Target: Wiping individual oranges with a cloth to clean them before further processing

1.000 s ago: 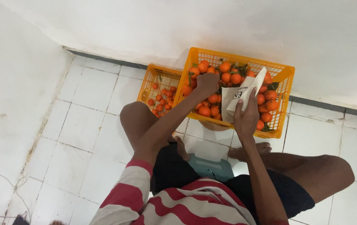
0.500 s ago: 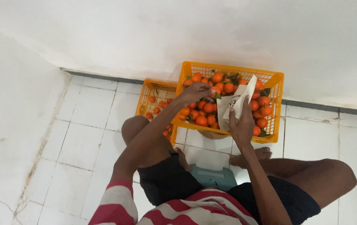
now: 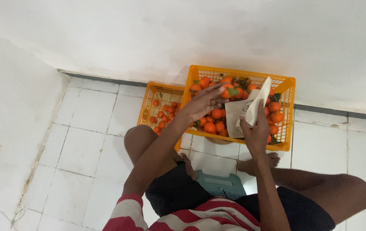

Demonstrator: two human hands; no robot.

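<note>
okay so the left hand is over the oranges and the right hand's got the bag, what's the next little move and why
Probably close the left hand on one orange and bring it to the bag. That hand sits spread over the fruit in the big crate, fingers touching the top oranges but seemingly not yet gripping one, while the right hand holds the white bag upright just beside it.

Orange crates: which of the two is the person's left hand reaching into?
The larger, fuller crate by the wall; the left hand hovers over its oranges. The smaller crate beside it sits untouched.
</note>
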